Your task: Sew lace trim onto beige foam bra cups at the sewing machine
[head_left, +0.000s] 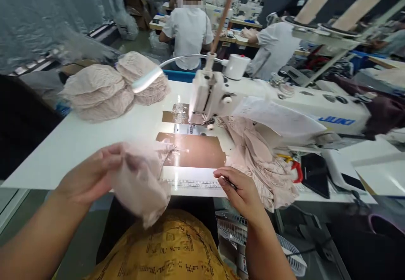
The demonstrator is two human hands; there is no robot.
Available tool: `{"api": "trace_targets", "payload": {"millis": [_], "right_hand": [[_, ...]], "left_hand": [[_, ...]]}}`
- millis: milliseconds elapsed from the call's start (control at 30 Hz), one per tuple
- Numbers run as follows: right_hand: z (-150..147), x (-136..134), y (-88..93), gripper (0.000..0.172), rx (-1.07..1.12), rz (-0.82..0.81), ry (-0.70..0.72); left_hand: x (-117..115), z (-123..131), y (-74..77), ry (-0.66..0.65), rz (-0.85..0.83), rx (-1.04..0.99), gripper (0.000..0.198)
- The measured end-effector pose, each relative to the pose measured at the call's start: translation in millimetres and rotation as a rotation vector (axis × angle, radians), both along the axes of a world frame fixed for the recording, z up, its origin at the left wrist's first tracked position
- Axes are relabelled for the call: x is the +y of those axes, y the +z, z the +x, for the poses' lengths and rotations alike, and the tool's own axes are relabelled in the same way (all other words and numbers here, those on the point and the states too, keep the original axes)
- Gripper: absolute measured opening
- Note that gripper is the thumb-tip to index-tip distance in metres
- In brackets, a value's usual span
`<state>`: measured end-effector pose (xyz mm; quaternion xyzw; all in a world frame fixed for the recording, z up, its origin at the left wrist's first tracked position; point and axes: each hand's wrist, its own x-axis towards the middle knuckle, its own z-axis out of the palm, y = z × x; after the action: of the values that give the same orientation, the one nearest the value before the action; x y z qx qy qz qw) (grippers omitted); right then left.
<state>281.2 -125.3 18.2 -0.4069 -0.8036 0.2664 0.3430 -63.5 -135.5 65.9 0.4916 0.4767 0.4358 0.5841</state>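
Fabric [139,187] in left hand [91,174], perhaps a small tool [230,183] in right hand [243,192]; white table [60,157], co-workers [189,35] beyond.

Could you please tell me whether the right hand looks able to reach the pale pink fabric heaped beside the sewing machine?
Probably yes: the right hand is close beside the pale pink fabric, with nothing visible between them, though the small dark tool it holds might hinder its grasp.

Drapes [47,14]: grey, folded, hanging at far left;
Floor [141,44]: grey-green, visible far left;
Worktable [41,157]: white, glossy, spread across the near side;
Far benches [155,26]: pale tops, wooden edges;
Light: bright glare [176,161] mid-worktable
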Motion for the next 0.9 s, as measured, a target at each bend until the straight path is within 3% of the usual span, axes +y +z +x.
{"api": "trace_targets", "payload": {"millis": [100, 200, 300, 433, 600, 900], "right_hand": [[-29.1, 10.5, 0.5, 0.019, -0.002, -0.067, 0.099], [-58.0, 19.1, -0.7, 0.022, 0.016, -0.133, 0.149], [-79.3, 23.8, 0.6, 0.035, 0.078, -0.227, 0.181], [-96.5, 27.9, 11.6, 0.046, 0.198, -0.420, 0.189], [-115.0, 35.4, 23.7, 0.044, 0.252, -0.593, 0.224], [-145.1, 43.7, 13.3, 0.040, 0.330, -0.970, 0.327]], "left_hand": [[3.7, -6.8, 0.1, 0.219, -0.028, -0.177, 0.028], [7.1, 0.3, -16.1, 0.217, -0.062, -0.262, 0.032], [4.7, 6.6, -32.0, 0.126, -0.014, -0.322, 0.036], [-3.6, 2.1, -37.1, -0.015, 0.128, -0.220, 0.040], [-3.2, -11.3, -38.2, -0.150, 0.281, -0.048, 0.054], [3.1, -23.7, -41.4, -0.354, 0.339, 0.053, 0.074]]}}
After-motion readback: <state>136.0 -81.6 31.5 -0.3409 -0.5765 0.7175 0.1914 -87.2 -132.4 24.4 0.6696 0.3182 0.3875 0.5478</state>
